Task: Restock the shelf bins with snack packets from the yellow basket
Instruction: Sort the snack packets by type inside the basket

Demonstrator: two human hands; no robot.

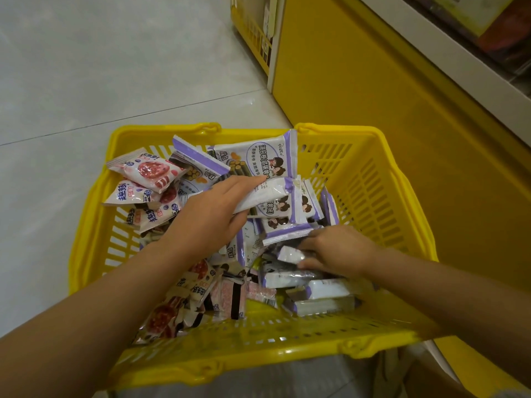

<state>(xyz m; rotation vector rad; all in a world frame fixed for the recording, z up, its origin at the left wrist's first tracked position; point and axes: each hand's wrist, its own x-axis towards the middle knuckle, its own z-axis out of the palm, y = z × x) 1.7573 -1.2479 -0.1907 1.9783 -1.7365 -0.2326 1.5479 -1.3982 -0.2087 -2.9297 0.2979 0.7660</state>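
A yellow basket (373, 179) stands on the floor below me, filled with several snack packets. Purple-and-white packets (255, 159) lie at the back and right, pink-and-white ones (146, 170) at the left and front. My left hand (209, 216) holds a bundle of purple-and-white packets (275, 193) above the pile, fingers curled round their near ends. My right hand (339, 251) reaches into the right side of the basket and pinches a small purple-and-white packet (290, 255) among others.
A yellow shelf unit (359, 81) rises right behind the basket on the right, with a white shelf edge (459, 67) above it. Another yellow slotted bin (253, 33) stands at the top. Pale tiled floor (100, 81) spreads to the left.
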